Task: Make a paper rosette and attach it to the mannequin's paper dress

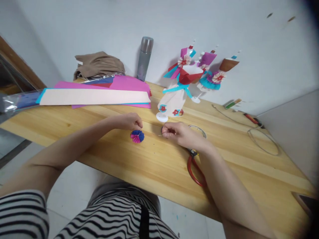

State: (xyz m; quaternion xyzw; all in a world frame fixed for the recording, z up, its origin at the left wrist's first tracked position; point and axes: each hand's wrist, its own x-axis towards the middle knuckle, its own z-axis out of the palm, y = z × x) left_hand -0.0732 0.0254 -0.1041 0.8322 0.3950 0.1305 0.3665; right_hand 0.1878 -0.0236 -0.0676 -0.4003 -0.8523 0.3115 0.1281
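Note:
My left hand (132,121) is closed in a pinch just above a small pleated rosette (137,136), half dark blue and half pink. Whether its fingertips hold a thread or touch the rosette cannot be made out. Across a short gap, my right hand (177,133) is also closed, with its fingertips together. A sliver of something dark and a thin light strand (159,135) show at those fingertips; most of what it grips is hidden. Red-handled scissors (191,166) lie partly under my right wrist and forearm.
Paper figures (174,96) stand along the wall, beside a grey flask (145,58). Coloured sheets (129,86) and a long pale strip (94,96) lie at the left, before a brown cloth (99,64). A cable (254,141) and a red-handled tool (251,119) lie at the right.

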